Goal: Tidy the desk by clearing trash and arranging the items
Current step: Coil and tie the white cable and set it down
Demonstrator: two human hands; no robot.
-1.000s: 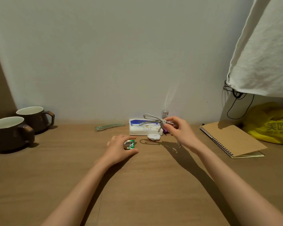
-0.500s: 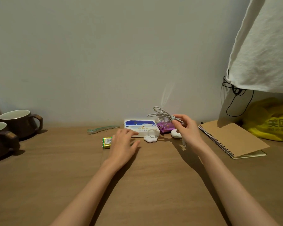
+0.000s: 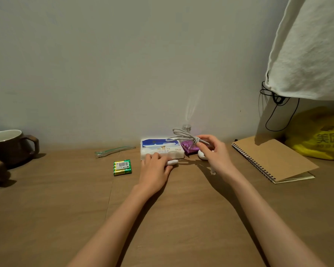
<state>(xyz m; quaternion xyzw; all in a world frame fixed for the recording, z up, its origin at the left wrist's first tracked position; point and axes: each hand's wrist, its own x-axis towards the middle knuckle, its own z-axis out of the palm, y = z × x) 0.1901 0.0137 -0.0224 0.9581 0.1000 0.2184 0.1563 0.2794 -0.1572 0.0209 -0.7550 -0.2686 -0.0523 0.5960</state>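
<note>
My right hand [image 3: 214, 157] pinches a coiled grey cable [image 3: 179, 134] by its wrapped middle, holding it just above a purple wrapper [image 3: 189, 149] and a white blue-topped tissue pack [image 3: 160, 151] by the wall. A small white piece [image 3: 201, 154] lies under that hand. My left hand [image 3: 154, 171] lies on the desk in front of the tissue pack, its fingers resting over one end of a small white object [image 3: 173, 162]. A green and yellow battery pack [image 3: 122, 167] lies on the desk, left of my left hand and apart from it.
Two dark mugs [image 3: 10, 145] stand at the left edge. A plastic-wrapped utensil [image 3: 112, 150] lies near the wall. A brown spiral notebook [image 3: 272, 158] and a yellow bag [image 3: 320, 135] sit at the right, under a hanging white cloth [image 3: 308, 47] and a black cord [image 3: 278, 112]. A small bottle [image 3: 186, 127] stands by the wall.
My left hand let go of the battery pack, left it on the desk and moved right onto the small white object. My right hand stayed by the wall holding the cable.
</note>
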